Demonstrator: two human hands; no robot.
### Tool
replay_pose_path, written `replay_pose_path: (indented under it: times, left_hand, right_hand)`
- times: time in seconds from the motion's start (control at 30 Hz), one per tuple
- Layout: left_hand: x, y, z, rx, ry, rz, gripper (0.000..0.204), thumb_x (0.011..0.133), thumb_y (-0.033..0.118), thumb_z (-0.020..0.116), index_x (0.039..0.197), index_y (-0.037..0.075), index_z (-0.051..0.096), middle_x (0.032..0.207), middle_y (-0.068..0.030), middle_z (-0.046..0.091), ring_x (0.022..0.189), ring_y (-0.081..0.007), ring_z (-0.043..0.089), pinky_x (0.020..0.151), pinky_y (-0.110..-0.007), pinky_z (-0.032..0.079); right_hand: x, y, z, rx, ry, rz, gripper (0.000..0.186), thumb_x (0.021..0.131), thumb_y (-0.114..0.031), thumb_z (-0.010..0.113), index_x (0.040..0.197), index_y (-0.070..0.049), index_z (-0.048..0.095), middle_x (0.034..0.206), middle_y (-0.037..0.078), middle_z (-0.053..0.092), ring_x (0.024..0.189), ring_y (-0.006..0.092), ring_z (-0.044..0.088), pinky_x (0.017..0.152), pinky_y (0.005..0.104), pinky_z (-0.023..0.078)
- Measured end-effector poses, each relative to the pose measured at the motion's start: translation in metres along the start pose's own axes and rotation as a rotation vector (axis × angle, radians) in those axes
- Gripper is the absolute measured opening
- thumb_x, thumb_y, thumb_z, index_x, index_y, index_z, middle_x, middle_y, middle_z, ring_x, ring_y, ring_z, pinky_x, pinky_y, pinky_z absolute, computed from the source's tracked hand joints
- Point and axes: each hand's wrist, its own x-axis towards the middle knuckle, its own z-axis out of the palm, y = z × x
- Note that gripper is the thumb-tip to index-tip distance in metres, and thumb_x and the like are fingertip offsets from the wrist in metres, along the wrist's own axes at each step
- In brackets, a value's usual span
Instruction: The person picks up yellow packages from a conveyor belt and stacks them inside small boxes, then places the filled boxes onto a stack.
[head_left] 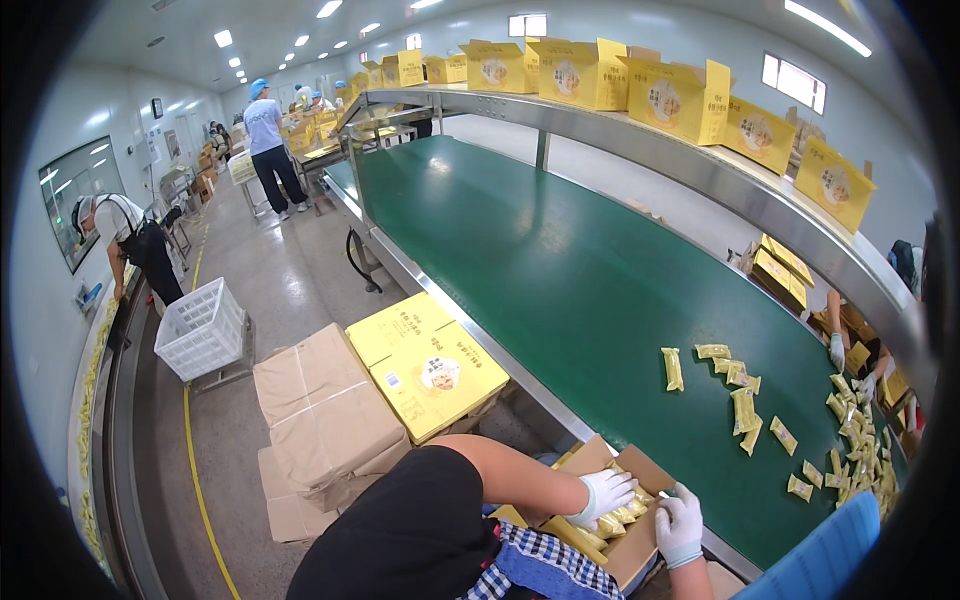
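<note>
An open cardboard carton [633, 552] is in front of me at the belt's near edge, its flaps raised. Yellow wrapped snack packets [630, 512] fill the part of it that shows. My left hand [606, 494], in a white glove, lies over the packets with its fingers stretched out. On the carton's right side, my right hand [680, 528], gloved too, has its fingers curled at the upright flap and grips it. Part of the carton is hidden by my left arm and checked sleeve cover.
A green conveyor belt [520, 270] carries loose packets [742, 408] and a heap at right, where a co-worker's gloved hands [838, 352] reach in. Yellow boxes [672, 100] line the metal shelf above. Flat yellow cartons [430, 365], paper-wrapped bundles [330, 400] and a white crate [203, 330] stand left.
</note>
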Motion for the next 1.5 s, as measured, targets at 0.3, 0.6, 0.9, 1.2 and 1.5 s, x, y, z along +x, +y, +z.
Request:
replay_pose_path:
  times: [0.3, 0.6, 0.9, 1.2, 1.5]
  left_hand:
    - [-0.083, -0.034, -0.035, -0.568, 0.673, -0.396, 0.062, 0.087, 0.043, 0.069, 0.134, 0.004, 0.056, 0.140, -0.0209, 0.054, 0.136, -0.0353, 0.047, 0.110, -0.048, 0.038]
    - [-0.135, -0.046, 0.097, -2.487, 0.838, -1.014, 0.057, 0.107, 0.051, 0.038, 0.142, 0.010, 0.056, 0.142, -0.0080, 0.061, 0.136, -0.0260, 0.051, 0.116, -0.044, 0.037]
    - [-0.119, -0.047, -0.039, -2.175, 0.887, 0.117, 0.058, 0.109, 0.045, 0.031, 0.150, 0.007, 0.042, 0.152, -0.0135, 0.048, 0.140, -0.0305, 0.045, 0.116, -0.048, 0.037]
    - [-0.002, -0.160, -0.038, -1.191, 0.763, -0.750, 0.058, 0.097, 0.038, 0.062, 0.140, 0.000, 0.050, 0.140, -0.0226, 0.055, 0.131, -0.0390, 0.051, 0.108, -0.050, 0.044]
    - [0.014, -0.141, 0.010, -0.131, 0.538, -0.833, 0.066, 0.093, 0.043, 0.056, 0.144, 0.001, 0.050, 0.155, -0.0244, 0.041, 0.147, -0.0427, 0.032, 0.121, -0.058, 0.022]
  right_hand:
    - [-0.022, 0.003, 0.080, 0.244, 0.249, 0.296, 0.018, 0.092, -0.018, 0.055, 0.090, 0.000, 0.055, 0.095, 0.021, 0.055, 0.089, 0.0419, 0.055, 0.083, 0.0490, 0.046]
    - [0.002, -0.114, 0.047, -0.054, -0.487, 0.308, 0.043, 0.089, -0.040, 0.068, 0.103, -0.001, 0.056, 0.102, 0.029, 0.064, 0.087, 0.0443, 0.068, 0.078, 0.0521, 0.055]
    - [0.039, -0.083, -0.058, 0.236, 0.340, 0.298, 0.026, 0.083, -0.018, 0.080, 0.090, -0.002, 0.060, 0.075, 0.014, 0.062, 0.064, 0.0267, 0.062, 0.062, 0.0373, 0.051]
    - [0.305, -0.076, -0.286, -0.424, 0.834, 0.104, 0.033, 0.089, -0.028, 0.072, 0.103, -0.003, 0.056, 0.096, 0.022, 0.065, 0.093, 0.0441, 0.064, 0.080, 0.0501, 0.052]
    - [0.469, -0.030, -0.278, -0.535, 0.579, 0.411, 0.046, 0.098, -0.038, 0.058, 0.136, -0.012, 0.051, 0.118, 0.020, 0.069, 0.110, 0.0385, 0.066, 0.098, 0.0470, 0.051]
